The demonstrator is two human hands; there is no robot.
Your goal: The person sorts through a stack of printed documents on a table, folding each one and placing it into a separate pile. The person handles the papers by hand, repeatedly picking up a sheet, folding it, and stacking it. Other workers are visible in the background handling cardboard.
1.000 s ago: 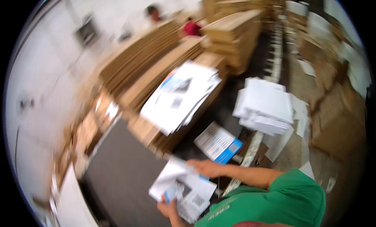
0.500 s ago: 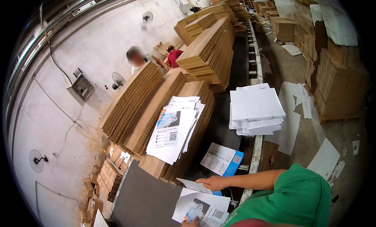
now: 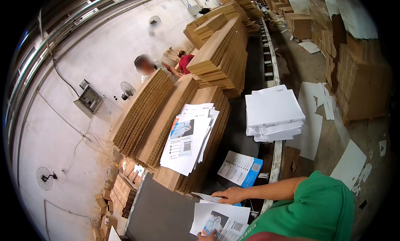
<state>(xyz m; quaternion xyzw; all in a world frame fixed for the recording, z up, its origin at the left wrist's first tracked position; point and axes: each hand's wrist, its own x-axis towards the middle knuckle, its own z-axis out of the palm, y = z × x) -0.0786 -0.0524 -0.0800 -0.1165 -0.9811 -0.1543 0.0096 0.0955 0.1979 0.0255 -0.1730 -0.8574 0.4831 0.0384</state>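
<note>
My left hand (image 3: 207, 236), at the lower edge, grips a printed sheet (image 3: 225, 224) with its thumb on top; white paper lies under that sheet. My right hand (image 3: 230, 195) reaches in from the right in a green sleeve and pinches a leaflet (image 3: 205, 197), seen nearly edge-on just beyond the sheets. Farther along, a blue-and-white leaflet stack (image 3: 238, 168) rests on the dark conveyor belt. To its left, more printed sheets (image 3: 186, 137) are fanned out on top of brown boards (image 3: 166, 179).
A thick pile of white booklets (image 3: 275, 112) stands at the belt's right rail (image 3: 273, 166). Tall stacks of brown boards (image 3: 218, 53) line the belt. Beyond them, two people (image 3: 156, 68) work by the wall. Cartons (image 3: 360, 78) and scrap paper (image 3: 350, 164) are on the right-hand floor.
The leaflet in my right hand has tipped closer to edge-on. My left hand still holds the printed sheet. The whole view has shifted slightly.
</note>
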